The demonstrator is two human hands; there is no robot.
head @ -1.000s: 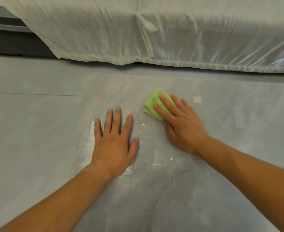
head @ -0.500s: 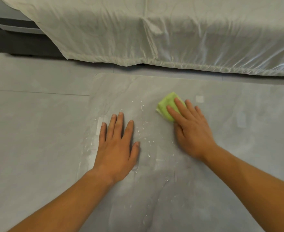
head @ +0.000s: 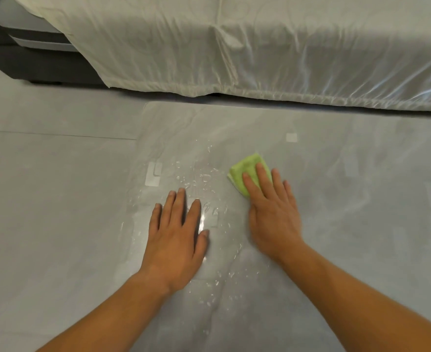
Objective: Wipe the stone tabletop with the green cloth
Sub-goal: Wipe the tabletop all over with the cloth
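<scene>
A small folded green cloth [head: 246, 171] lies on the grey stone surface [head: 361, 237], which wears a clear plastic film. My right hand [head: 272, 212] presses flat on the cloth, and its fingers cover the near half. To the left, my left hand [head: 177, 237] rests palm down on the film with fingers spread and nothing in it. Water droplets [head: 199, 181] are scattered between and ahead of the two hands, with more near my left wrist.
A pale quilted bed cover [head: 260, 47] hangs down along the far side. A dark bed frame [head: 31, 67] shows at the far left. White tape patches [head: 153, 174] hold the film down. Grey floor tiles [head: 44, 199] spread to the left.
My right hand has slid the cloth to the right and slightly nearer, away from the droplets. My left hand has stayed flat in place. The view has shifted.
</scene>
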